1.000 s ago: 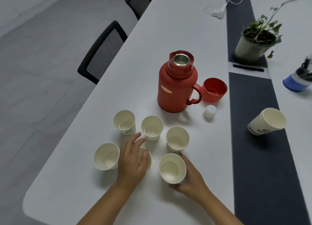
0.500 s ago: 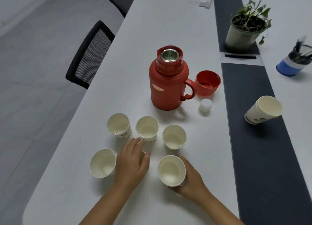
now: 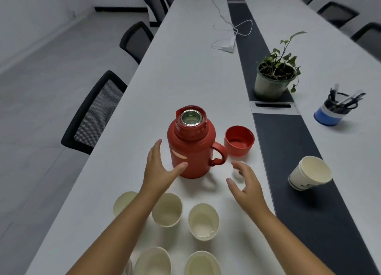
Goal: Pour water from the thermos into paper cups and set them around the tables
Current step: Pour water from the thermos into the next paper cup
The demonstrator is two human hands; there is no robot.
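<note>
**Flanking the open thermos with both our hands**

We see the round-bodied red plastic thermos (image 3: 190,149) standing uncapped on the long white table (image 3: 191,68). Our left hand (image 3: 159,170) is spread just beside its left side, thumb at its base, gripping nothing. Our right hand (image 3: 245,184) hovers near the handle, fingers loosely parted, empty. Five cream paper cups (image 3: 203,221) stand nearer us; the red lid cup (image 3: 239,140) sits right of the thermos.

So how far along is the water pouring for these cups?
Done: thermos stands open, its red cap beside it, paper cups grouped in front. In hand: left hand and right hand reach for the thermos, neither gripping. Left: pouring, unless some cups already hold water, then setting cups around.
</note>
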